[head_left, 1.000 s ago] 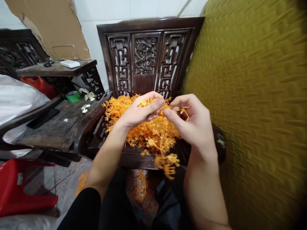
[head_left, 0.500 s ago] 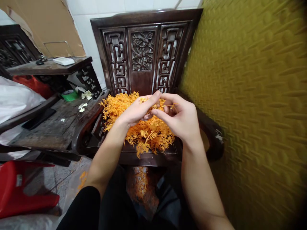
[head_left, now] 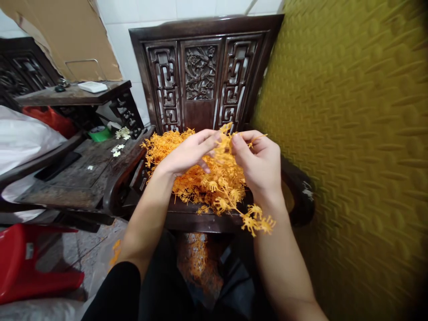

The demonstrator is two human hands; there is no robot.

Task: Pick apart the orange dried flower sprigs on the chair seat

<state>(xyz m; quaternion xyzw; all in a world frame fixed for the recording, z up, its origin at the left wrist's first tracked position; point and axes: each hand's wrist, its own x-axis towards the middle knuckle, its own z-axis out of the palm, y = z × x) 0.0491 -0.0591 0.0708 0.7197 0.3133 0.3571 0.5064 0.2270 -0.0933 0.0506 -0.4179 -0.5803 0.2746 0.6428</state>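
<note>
A heap of orange plastic flower sprigs [head_left: 167,145] covers the seat of the dark carved chair [head_left: 200,113]. Over the heap, my right hand [head_left: 262,158] pinches an orange sprig [head_left: 224,149] by its stem, whose thin end sticks out to the right past the fingers. My left hand [head_left: 194,151] is at the sprig's left side, its fingers apart and slightly blurred; whether they touch the sprig is hard to see. A longer branch [head_left: 230,196] with several flower heads hangs below my hands, past the front edge of the seat. Its upper end is lost among the other sprigs.
A yellow textured padded panel [head_left: 351,133] rises close on the right. To the left are a second wooden chair with green tape [head_left: 99,133] and small pale flowers [head_left: 117,149], a dark side table [head_left: 72,96], white bags [head_left: 26,138] and a red stool [head_left: 36,267].
My hands have come apart, the left one opening its fingers. An orange sprig now stands up between them. The hanging branch has swung out to the right, near my right forearm.
</note>
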